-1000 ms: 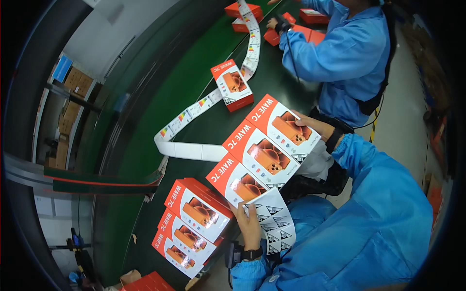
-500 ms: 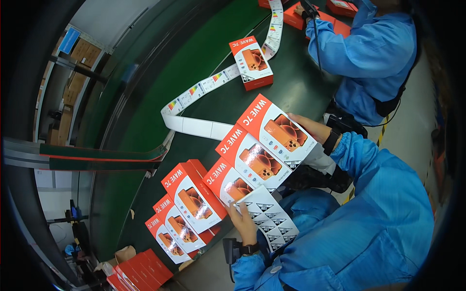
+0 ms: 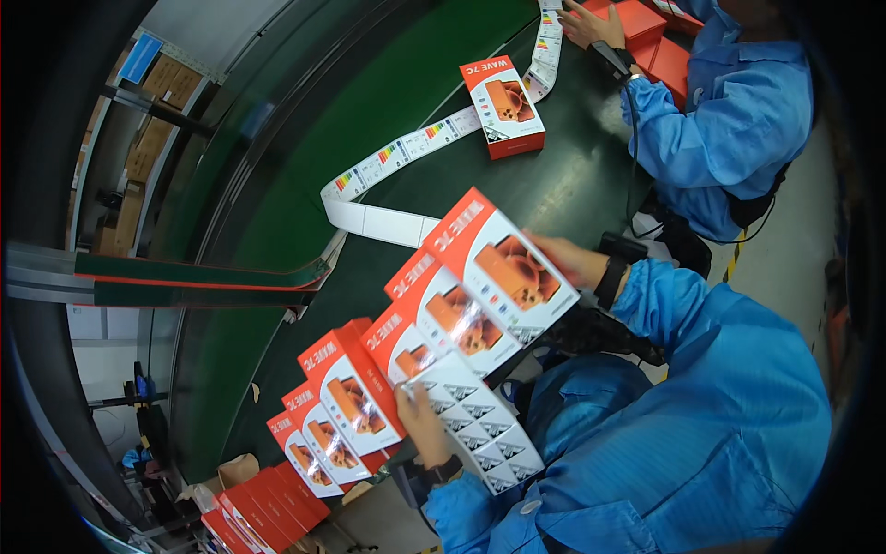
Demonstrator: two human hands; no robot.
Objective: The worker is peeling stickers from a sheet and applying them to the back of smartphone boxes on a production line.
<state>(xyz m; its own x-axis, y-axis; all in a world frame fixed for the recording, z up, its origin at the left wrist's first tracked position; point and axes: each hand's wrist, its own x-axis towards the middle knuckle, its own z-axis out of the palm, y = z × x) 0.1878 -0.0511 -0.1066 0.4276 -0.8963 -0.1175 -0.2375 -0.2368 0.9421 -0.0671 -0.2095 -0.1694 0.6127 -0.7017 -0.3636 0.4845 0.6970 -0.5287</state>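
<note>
My right hand [image 3: 565, 260] grips the far edge of a white and orange-red box [image 3: 506, 266], the top one of three such boxes fanned out over my lap. The other two [image 3: 454, 312] [image 3: 404, 349] overlap below it. My left hand [image 3: 420, 427] holds a white sheet of black-marked stickers [image 3: 475, 429], its fingers resting at the sheet's upper left corner, next to the lowest fanned box. Three more boxes of the same kind [image 3: 351, 397] lie overlapped on the dark green belt [image 3: 277, 212] just left of that hand.
A long strip of coloured labels [image 3: 397, 157] runs across the belt to a lone box [image 3: 503, 92]. A co-worker in a blue coat [image 3: 738, 111] handles red boxes [image 3: 637, 18] at the top right. Red boxes [image 3: 263, 512] are stacked at the lower left.
The lone box and label strip have shifted toward the upper right of the picture. My hands keep their hold on the fanned boxes and the sticker sheet.
</note>
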